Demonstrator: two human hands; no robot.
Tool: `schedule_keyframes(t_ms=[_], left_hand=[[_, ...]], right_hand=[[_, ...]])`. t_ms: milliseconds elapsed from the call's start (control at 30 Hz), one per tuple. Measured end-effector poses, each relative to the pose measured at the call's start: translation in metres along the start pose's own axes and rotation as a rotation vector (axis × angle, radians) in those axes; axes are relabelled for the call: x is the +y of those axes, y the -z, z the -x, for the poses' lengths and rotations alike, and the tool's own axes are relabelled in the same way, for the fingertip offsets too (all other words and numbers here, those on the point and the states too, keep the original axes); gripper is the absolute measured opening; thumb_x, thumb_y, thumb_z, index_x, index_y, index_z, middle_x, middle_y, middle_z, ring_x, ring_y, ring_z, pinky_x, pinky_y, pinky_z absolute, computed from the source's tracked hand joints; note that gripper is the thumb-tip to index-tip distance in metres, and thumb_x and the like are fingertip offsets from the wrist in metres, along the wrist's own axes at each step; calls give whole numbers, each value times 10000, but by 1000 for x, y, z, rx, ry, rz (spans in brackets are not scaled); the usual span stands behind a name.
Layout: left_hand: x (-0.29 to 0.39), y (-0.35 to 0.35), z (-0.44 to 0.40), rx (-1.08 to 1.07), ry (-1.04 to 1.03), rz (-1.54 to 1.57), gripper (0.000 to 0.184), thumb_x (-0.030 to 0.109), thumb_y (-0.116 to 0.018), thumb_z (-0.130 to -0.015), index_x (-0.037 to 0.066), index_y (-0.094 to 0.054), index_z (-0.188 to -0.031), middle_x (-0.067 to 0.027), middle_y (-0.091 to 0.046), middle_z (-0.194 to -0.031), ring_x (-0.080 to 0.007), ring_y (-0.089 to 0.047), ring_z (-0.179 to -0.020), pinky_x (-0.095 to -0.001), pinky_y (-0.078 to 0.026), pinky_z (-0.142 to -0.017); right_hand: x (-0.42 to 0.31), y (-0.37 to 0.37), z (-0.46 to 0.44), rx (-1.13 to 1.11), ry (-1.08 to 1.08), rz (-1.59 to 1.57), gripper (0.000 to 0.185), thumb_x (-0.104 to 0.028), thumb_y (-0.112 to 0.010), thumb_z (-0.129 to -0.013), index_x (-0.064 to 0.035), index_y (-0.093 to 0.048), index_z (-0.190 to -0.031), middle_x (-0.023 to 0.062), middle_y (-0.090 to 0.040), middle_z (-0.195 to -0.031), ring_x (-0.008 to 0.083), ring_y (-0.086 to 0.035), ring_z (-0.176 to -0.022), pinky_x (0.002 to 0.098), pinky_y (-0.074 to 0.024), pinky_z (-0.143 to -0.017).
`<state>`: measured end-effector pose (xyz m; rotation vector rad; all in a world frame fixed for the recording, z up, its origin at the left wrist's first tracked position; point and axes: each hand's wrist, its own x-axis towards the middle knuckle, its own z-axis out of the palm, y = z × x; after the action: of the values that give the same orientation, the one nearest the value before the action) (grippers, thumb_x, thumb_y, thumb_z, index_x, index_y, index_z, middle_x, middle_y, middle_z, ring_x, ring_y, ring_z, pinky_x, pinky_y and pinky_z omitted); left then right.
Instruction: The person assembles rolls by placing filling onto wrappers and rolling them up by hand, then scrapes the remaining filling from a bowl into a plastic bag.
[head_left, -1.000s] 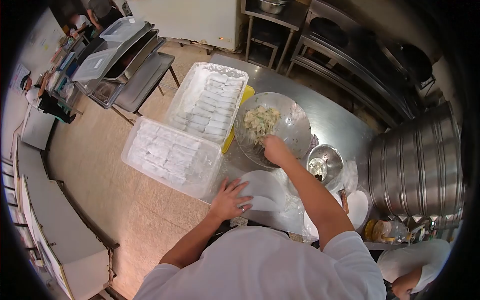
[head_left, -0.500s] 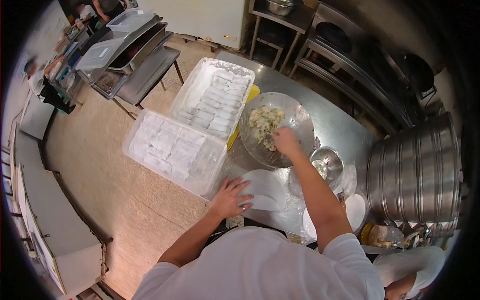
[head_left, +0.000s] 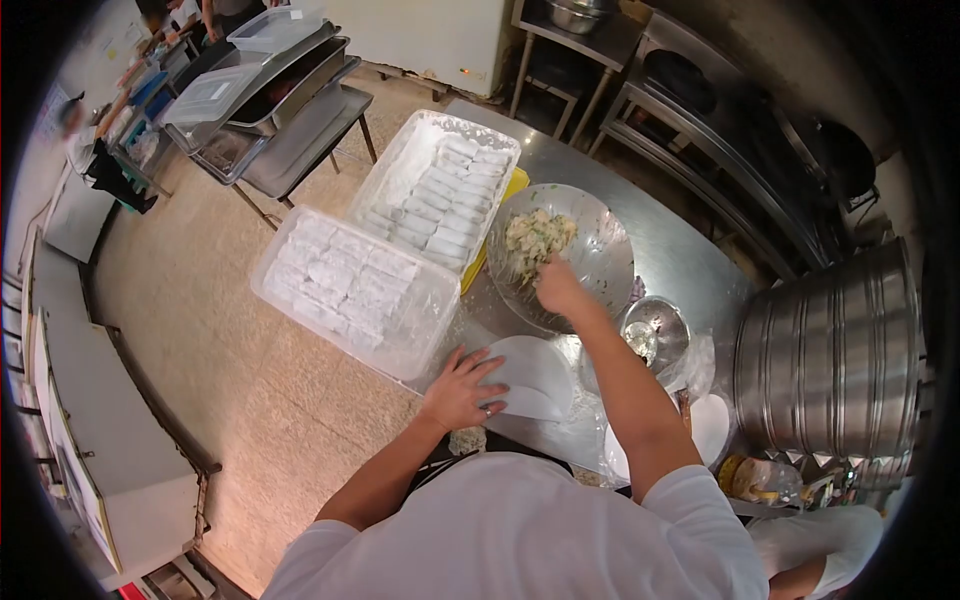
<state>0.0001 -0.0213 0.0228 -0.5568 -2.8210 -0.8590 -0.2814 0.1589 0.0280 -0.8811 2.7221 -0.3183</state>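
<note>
My left hand [head_left: 464, 389] lies open, fingers spread, on the edge of a thin white round wrapper [head_left: 535, 375], which appears folded or stacked in layers on the steel table. My right hand [head_left: 560, 287] is closed inside a wide metal bowl [head_left: 606, 228], its fingertips in the near edge of a pale chopped filling [head_left: 540, 237] with green bits; my hand partly hides what they grip. Left of the bowl, a white tub [head_left: 385, 157] holds rows of white rolls [head_left: 452, 208]. A second plastic tub [head_left: 432, 318] beside it contains more wrapped rolls.
A small metal bowl [head_left: 668, 326] and plastic bag [head_left: 695, 365] sit right of my forearm. Stacked steel steamers [head_left: 830, 355] stand at the right, a stove [head_left: 680, 110] behind. A person in white [head_left: 820, 550] is at lower right; others stand far left.
My right hand has drawn slightly towards me in the bowl, and the filling looks more gathered. My left hand stays on the wrapper. The view has shifted a little.
</note>
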Motion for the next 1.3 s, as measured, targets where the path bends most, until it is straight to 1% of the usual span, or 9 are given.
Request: schedule_keyframes(t_ms=[67,267,367,467,667,767,833,1167,1300], left_hand=[[1,-1,0,4,-2,7,290,466,-814,-873,290,-851,-1101,-26,-598,-1556,-294,-483,-1505,-639,-308,-1280],[2,0,2,7,-2,-5,298,464,-819,-867,288,-854,-1106,-22,-605,-1546,-293,-484,-1505,-634,-306,-1283],[1,-2,1,13,-6,-1,297,462,-820,-865,287,-856,-1103,-21,-607,-1545,-296,-488,-1502,-635,-307,-1282],[0,-4,2,24,-5,9,290,456,-824,-862,288,-857,-1096,-21,-608,-1544,-300,-496,-1496,-638,-311,-1280],[-1,-4,2,30,-12,9,280,442,-825,-861,286,-856,-1091,-23,-613,-1539,-305,-505,-1489,-641,-315,-1277],[0,-5,5,27,-5,12,285,443,-825,-859,287,-852,-1096,-24,-609,-1544,-303,-502,-1493,-640,-313,-1278],[-1,-4,5,29,-14,8,291,447,-827,-856,289,-848,-1099,-26,-602,-1555,-303,-500,-1496,-638,-308,-1280],[-7,-12,10,97,-51,69,192,390,-872,-820,249,-832,-945,-28,-659,-1140,-257,-629,-1203,-607,-368,-1245],[-9,-17,13,97,-75,71,184,360,-870,-825,223,-825,-940,-25,-669,-1128,-250,-636,-1185,-611,-383,-1228]], right_hand=[[7,-15,-2,-86,97,-39,243,-116,-660,-913,43,-788,-1045,298,-714,-1179,493,-651,-1170,522,-526,-1056],[-6,-8,12,86,-51,-100,256,-159,-667,-955,44,-788,-1053,303,-703,-1201,487,-648,-1195,504,-527,-1070],[-11,9,19,-117,2,-124,308,-174,-694,-951,45,-767,-1154,294,-686,-1259,487,-642,-1224,500,-528,-1078],[-7,32,31,27,-41,-161,354,-177,-721,-943,49,-745,-1214,300,-665,-1309,492,-637,-1242,510,-525,-1084],[-28,32,36,-104,-76,-146,423,-124,-751,-924,74,-706,-1295,325,-668,-1277,509,-646,-1210,502,-525,-1081],[-8,-1,18,110,-41,-176,316,-103,-733,-923,63,-753,-1192,323,-685,-1249,501,-664,-1187,504,-532,-1065],[-12,0,21,56,-18,-190,264,-89,-720,-918,59,-770,-1132,323,-689,-1227,499,-671,-1170,505,-536,-1051],[-46,36,51,-73,47,-150,237,-91,-689,-901,47,-787,-1067,324,-733,-1026,504,-707,-998,515,-573,-922],[-43,64,62,-199,-11,-414,257,-141,-746,-927,39,-795,-1105,228,-784,-984,366,-759,-943,440,-592,-864]])
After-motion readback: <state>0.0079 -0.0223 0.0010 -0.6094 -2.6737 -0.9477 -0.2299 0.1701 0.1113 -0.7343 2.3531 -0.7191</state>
